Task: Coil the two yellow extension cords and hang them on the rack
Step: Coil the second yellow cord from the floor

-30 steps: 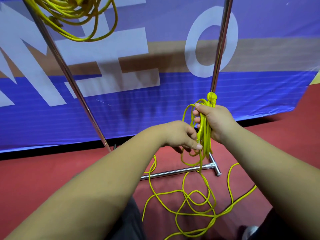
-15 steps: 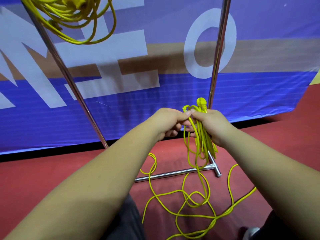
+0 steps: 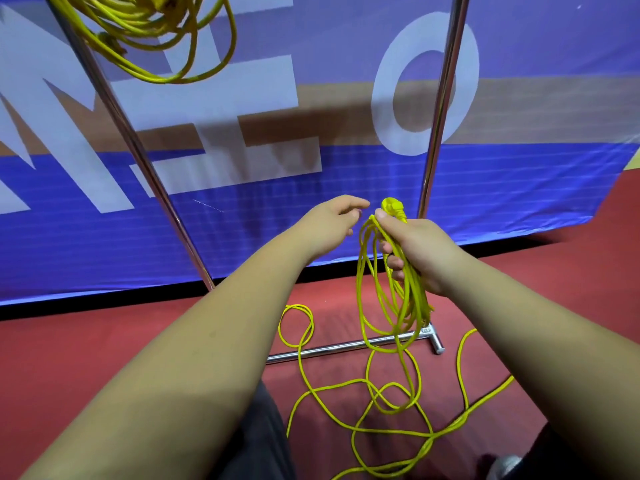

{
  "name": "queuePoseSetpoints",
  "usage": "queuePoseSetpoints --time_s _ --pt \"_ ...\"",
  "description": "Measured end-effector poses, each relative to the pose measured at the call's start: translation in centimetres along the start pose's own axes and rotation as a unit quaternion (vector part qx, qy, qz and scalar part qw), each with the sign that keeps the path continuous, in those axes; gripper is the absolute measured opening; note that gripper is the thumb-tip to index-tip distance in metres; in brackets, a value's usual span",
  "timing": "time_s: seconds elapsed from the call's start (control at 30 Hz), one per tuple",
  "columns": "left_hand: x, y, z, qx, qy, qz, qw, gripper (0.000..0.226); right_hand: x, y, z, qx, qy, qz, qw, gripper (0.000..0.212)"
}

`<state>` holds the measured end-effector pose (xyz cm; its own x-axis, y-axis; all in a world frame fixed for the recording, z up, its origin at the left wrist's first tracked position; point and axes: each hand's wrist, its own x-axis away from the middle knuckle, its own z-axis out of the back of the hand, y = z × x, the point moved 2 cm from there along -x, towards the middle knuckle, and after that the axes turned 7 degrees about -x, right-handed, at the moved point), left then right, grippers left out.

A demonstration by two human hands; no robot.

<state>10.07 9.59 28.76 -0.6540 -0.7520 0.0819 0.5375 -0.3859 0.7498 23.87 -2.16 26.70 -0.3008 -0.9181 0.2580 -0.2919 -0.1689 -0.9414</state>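
- Our right hand (image 3: 419, 251) holds the yellow loops (image 3: 389, 299) tight. The plug (image 3: 393, 207) pokes up past our thumb.
- Our left hand (image 3: 332, 220) is just beside it, with loose fingers and nothing in it.
- The loops hang straight down from the right hand (long and thin).
- The loose cord (image 3: 381, 410) lies on the floor (image 3: 104, 358), below both hands. We think the free left hand should reach down for it.
- The other cord (image 3: 156, 46) hangs on the rack (image 3: 441, 109), up and left of our hands.

The hung cord coil (image 3: 138, 26) and the rack uprights (image 3: 439, 112) run off the top edge. The right hand (image 3: 419, 251) covers the gripped strands of the second cord (image 3: 415, 303), whose floor length passes under the right forearm and off the bottom edge.
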Motion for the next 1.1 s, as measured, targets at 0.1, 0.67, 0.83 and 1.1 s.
queuePoseSetpoints --time_s 0.1,0.67,0.83,1.1 --pt "-0.5 -0.7 -0.4 -0.064 -0.067 -0.033 0.995 0.072 0.3 -0.7 0.0 -0.002 -0.021 -0.008 1.000 0.048" --pt "-2.9 0.3 -1.0 -0.045 0.021 -0.023 0.998 0.025 0.5 -2.8 1.6 0.054 -0.052 -0.053 0.996 0.055" --pt "-3.4 0.6 -1.7 -0.001 0.017 0.008 1.000 0.031 -0.1 -3.0 2.8 0.069 -0.047 -0.063 0.995 0.062" --pt "-3.6 0.7 -1.4 0.113 0.023 0.029 0.993 0.029 0.2 -3.7 2.7 -0.078 -0.141 -0.057 0.985 0.013"
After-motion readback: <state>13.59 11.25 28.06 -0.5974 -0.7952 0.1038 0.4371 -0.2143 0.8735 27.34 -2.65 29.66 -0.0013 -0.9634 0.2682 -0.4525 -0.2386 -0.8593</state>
